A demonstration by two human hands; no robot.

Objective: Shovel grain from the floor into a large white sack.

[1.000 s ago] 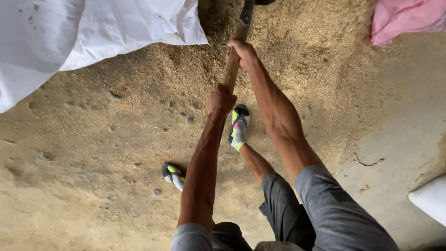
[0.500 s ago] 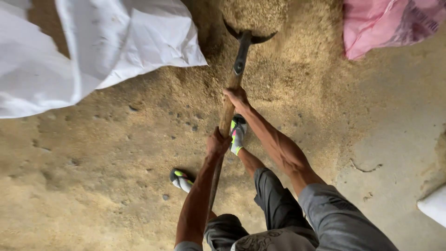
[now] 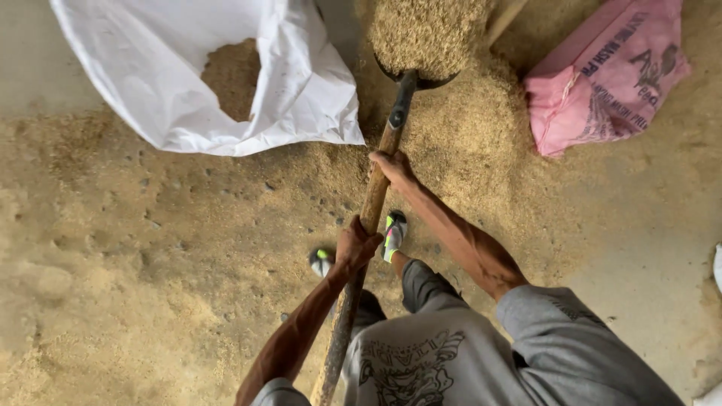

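Note:
I hold a long wooden-handled shovel (image 3: 374,201) with both hands. My right hand (image 3: 389,167) grips the handle higher up, near the dark metal socket. My left hand (image 3: 356,245) grips it lower down, closer to my body. The shovel blade (image 3: 423,39) is lifted and heaped with tan husk-like grain. It hangs just right of an open white sack (image 3: 226,83) that lies on the floor with some grain inside. My feet in grey-and-green shoes (image 3: 394,231) stand on the grain-covered floor.
A filled pink sack (image 3: 602,79) lies at the upper right beside the grain heap (image 3: 481,128). Loose grain covers the concrete floor (image 3: 647,248) on the left and centre. A white object edge (image 3: 717,267) shows at the far right.
The shovel blade has come up loaded with grain. The view has shifted so that the white sack's opening and the pink sack show more fully.

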